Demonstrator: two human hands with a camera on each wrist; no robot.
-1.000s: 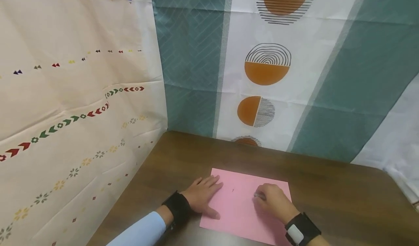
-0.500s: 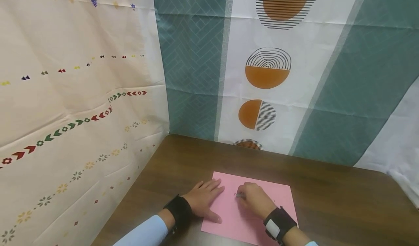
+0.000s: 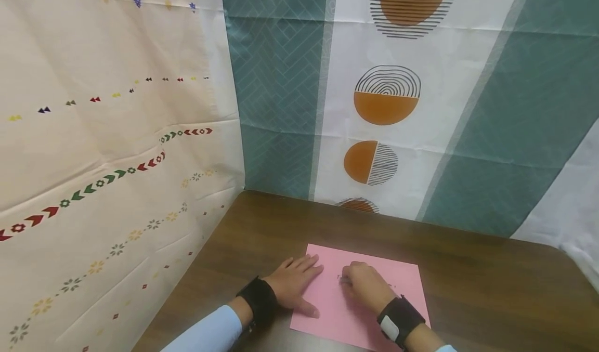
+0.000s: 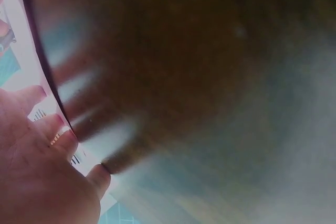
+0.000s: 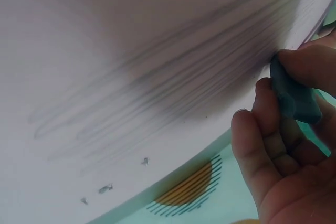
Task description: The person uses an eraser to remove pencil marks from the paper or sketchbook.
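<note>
A pink sheet of paper [image 3: 329, 315] lies on the brown table. My left hand [image 3: 291, 284] rests with fingers spread over the paper's left edge; its fingers also show in the left wrist view. Between thumb and fingers, my right hand [image 3: 367, 285] pinches a small blue-grey eraser [image 5: 295, 95], one end of it against the paper. Faint grey pencil lines [image 5: 157, 72] run across the sheet in the right wrist view, ending near the eraser. Small dark crumbs [image 5: 106, 188] lie beside the lines. In the head view the eraser is mostly hidden by the fingers.
The wooden table [image 3: 491, 279] extends right of and behind the paper. A cream patterned cloth [image 3: 103, 185] hangs along its left side. A green and white cloth [image 3: 276, 107] with orange circles hangs at the back edge.
My right hand has moved left across the paper with the eraser, then shifted only slightly. More dark crumbs show on the sheet. The left hand stays on the paper's left edge.
</note>
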